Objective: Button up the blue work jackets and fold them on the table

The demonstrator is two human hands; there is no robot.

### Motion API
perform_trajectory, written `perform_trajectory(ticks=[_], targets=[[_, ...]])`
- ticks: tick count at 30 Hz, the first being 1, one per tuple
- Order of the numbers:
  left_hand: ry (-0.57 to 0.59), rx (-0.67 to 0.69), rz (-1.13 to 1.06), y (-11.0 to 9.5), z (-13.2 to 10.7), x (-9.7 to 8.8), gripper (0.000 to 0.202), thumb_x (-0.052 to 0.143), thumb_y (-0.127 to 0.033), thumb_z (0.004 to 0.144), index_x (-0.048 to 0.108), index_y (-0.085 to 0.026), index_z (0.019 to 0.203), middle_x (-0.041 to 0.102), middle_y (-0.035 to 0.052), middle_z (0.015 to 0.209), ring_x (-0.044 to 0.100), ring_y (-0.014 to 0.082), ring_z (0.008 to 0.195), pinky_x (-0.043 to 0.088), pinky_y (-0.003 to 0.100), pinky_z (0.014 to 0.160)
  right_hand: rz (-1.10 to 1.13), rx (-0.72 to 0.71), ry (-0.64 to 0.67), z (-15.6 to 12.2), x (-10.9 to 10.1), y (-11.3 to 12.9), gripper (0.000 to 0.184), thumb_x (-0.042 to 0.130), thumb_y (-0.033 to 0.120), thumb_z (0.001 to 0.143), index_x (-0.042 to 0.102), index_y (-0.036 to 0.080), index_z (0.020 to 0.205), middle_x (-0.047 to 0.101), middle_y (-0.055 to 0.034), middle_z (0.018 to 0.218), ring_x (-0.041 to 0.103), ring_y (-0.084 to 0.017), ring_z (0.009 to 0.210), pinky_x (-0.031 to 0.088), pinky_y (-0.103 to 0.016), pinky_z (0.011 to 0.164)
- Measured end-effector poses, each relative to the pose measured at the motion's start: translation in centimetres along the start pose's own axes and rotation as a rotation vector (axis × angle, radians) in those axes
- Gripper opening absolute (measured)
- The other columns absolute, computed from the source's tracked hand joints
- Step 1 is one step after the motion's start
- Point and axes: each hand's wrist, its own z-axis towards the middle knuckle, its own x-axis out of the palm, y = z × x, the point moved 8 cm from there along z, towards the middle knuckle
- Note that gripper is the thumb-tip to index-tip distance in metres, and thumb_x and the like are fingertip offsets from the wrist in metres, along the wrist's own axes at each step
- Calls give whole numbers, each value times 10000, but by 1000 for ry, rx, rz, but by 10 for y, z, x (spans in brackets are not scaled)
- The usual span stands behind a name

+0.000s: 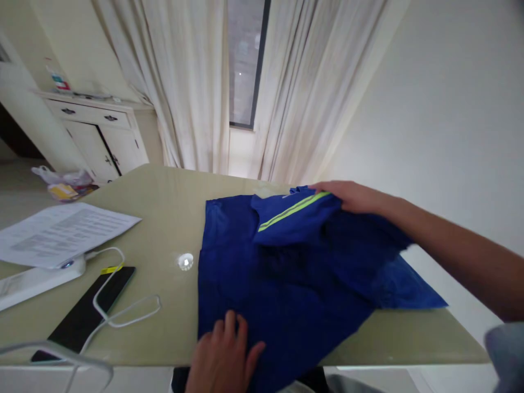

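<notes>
A dark blue work garment (245, 273) lies spread on the table, partly folded over on itself, and hangs past the near edge. A raised fold of it shows a yellow-green and grey reflective stripe (292, 212). My right hand (347, 195) grips this fold near the far right side and holds it up off the lower layer; its fingertips are partly hidden by the cloth. My left hand (223, 352) rests on the near left part of the garment, fingers loosely bent and thumb apart, with nothing held.
On the left of the pale table (164, 207) are a black phone (82, 322), a white cable (118, 322), a white power strip (45, 281) and printed paper (65, 229). Curtains (184, 82) and a white cabinet (98, 142) stand behind; a wall (450, 136) is at right.
</notes>
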Motion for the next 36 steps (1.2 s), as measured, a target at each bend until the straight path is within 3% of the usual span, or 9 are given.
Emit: perform_trajectory(ticks=[3,6,10,13,18,23,28,31,36], targets=[[265,306,-105,-73,-1,14,521,566,-634,959,800,-181,1064,735,222,1047,715,379,912,556,476,734,-126,150,-266,71,-44,-5,547,522,22,942,459,-18,1484,509,-222,1556,486,-297,1439,290,-452,1235],[162,429,-151,-95,27,-27,384,535,-522,1016,767,-215,1021,745,138,990,711,306,946,559,427,820,-274,304,-507,106,-47,16,559,569,62,977,397,-45,1498,438,-293,1565,447,-367,1451,325,-511,1208],[-238,61,115,0,78,-88,396,452,-410,1069,698,-220,1314,679,156,1346,627,319,1222,477,476,1043,-310,250,-246,100,47,66,439,634,218,994,563,119,1416,632,-208,1359,628,-360,1241,515,-489,1052],[-311,-221,319,78,87,-91,678,540,-585,1007,518,-211,1572,445,227,1625,394,471,1482,341,636,1152,-189,103,51,49,149,105,600,672,529,975,595,167,1448,633,-199,1395,625,-393,1256,519,-512,1071],[-201,-236,413,82,60,-58,713,458,-666,1006,501,-260,1590,488,251,1585,464,517,1407,458,618,1009,154,18,272,-42,241,128,889,569,737,954,314,291,1680,226,-152,1749,252,-418,1590,273,-600,1267],[-110,-147,363,38,14,-36,707,512,-657,973,529,-281,1572,560,240,1515,587,478,1236,538,584,895,273,56,338,-93,226,111,867,652,706,917,373,342,1653,193,-93,1764,191,-383,1616,196,-587,1297],[38,-57,195,41,-5,-27,600,455,-609,1007,582,-330,1522,641,155,1425,635,388,1190,592,513,862,360,4,356,-104,205,101,725,696,709,885,609,320,1491,479,-119,1627,460,-378,1481,338,-554,1237],[34,-25,184,47,7,-42,495,390,-524,1066,676,-284,1392,671,131,1341,650,327,1179,549,503,988,525,223,124,-57,204,77,645,682,645,924,645,214,1402,722,-150,1243,702,-304,1103,541,-470,1016],[41,60,236,19,46,-67,423,411,-510,1075,706,-242,1219,689,115,1183,672,318,1092,554,480,931,1080,658,-149,78,205,59,385,714,422,938,694,126,1184,706,-89,789,620,-193,615,548,-332,594]])
